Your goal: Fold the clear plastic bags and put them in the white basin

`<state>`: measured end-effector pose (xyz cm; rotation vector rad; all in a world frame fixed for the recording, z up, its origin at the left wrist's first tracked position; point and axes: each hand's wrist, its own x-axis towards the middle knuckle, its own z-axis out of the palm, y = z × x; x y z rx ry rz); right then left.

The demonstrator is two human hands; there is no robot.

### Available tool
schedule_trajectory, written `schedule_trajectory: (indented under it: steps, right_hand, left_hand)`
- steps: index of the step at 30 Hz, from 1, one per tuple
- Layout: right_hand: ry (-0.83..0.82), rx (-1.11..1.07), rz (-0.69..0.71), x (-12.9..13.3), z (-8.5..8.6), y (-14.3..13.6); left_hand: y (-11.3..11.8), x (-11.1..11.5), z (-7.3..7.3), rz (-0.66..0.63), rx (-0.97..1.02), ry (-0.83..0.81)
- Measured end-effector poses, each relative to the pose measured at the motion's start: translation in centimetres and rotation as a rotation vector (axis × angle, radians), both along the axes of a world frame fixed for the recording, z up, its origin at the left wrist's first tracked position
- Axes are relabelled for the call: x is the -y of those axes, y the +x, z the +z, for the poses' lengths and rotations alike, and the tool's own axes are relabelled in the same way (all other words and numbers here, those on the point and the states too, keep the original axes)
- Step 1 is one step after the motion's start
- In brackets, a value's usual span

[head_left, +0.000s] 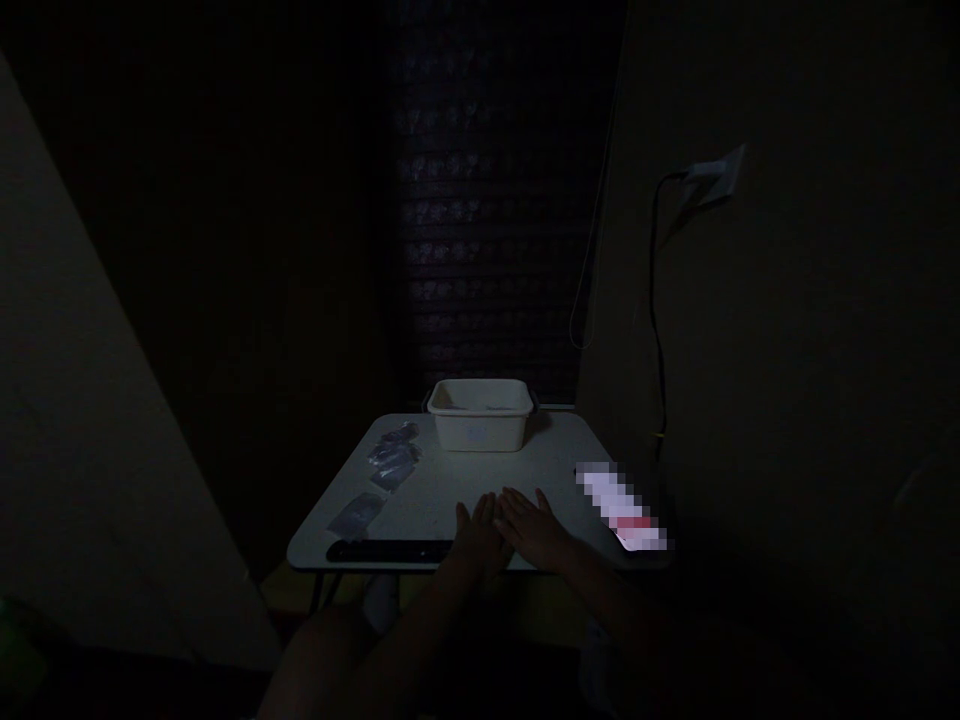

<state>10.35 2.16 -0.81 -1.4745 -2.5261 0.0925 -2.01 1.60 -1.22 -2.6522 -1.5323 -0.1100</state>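
My left hand is stretched out over the front edge of the small white table, fingers extended. Beside it, my right hand lies with its fingers straight and thumb apart; the fingertips of both hands meet or overlap. Neither hand visibly holds anything, though the dim light hides the palms. A long black bar-shaped object runs along the front edge, its right end reaching my left hand. Several clear plastic bags lie on the left side of the table.
A white plastic tub stands at the table's back, with something pale inside. On the right lies a lit phone-like screen, blurred out. A black cable hangs from a wall socket. Walls flank both sides; a dark blind hangs behind.
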Motion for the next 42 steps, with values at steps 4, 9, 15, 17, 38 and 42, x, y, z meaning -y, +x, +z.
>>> schedule_trajectory:
  steps: [4, 9, 15, 17, 38, 42]
  right_hand:
    - [0.024, -0.001, -0.003, -0.2, 0.3, 0.0]
    - [0.06, -0.004, -0.01, -0.6, 0.9, 0.5]
    - [0.061, 0.016, -0.04, -1.0, 0.8, 1.6]
    - [0.055, 0.018, -0.048, -1.1, 0.7, 1.6]
    - [-0.003, 0.08, -0.176, -1.4, 2.4, 1.6]
    - [-0.095, 0.156, -0.221, -1.0, 3.0, 2.4]
  left_hand:
    - [-0.2, 0.0, 0.3, -0.003, 0.017, 0.035]
    - [-0.6, 0.0, 0.6, 0.036, 0.006, 0.053]
    - [-0.9, 0.3, 0.9, -0.004, -0.006, -0.011]
    - [-0.9, 0.5, 1.1, -0.017, 0.005, -0.026]
    - [0.3, 1.1, 1.9, -0.107, -0.003, -0.144]
    - [0.6, 1.4, 2.3, -0.181, -0.004, -0.086]
